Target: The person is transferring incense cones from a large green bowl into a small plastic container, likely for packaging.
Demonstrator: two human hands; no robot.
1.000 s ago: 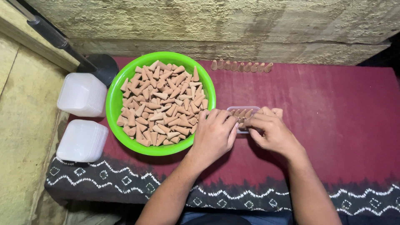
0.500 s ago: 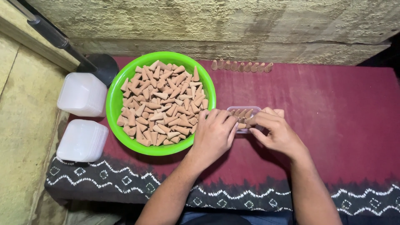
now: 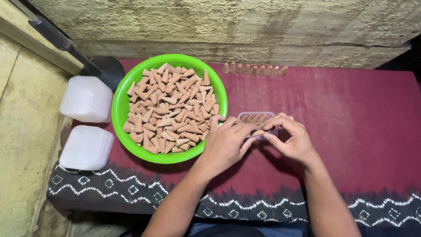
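A green bowl (image 3: 120,109) holds several brown cone-shaped pieces (image 3: 169,109). Just right of it sits a small clear plastic box (image 3: 256,116) with a few cones lying in it. My left hand (image 3: 226,145) rests at the box's left side, fingers on its edge beside the bowl. My right hand (image 3: 291,140) is at the box's right side, thumb and fingers pinching a cone (image 3: 259,132) over the box's near edge. Most of the box is hidden under my fingers.
Two stacks of clear plastic boxes (image 3: 87,100) (image 3: 86,148) stand left of the bowl. A row of cones (image 3: 254,69) lies along the far edge of the red cloth (image 3: 351,114). A dark pole with a round base (image 3: 105,70) stands at the back left.
Both hands stay at the small box; the right fingers have shifted slightly around a cone. Bowl and stacks have not moved.
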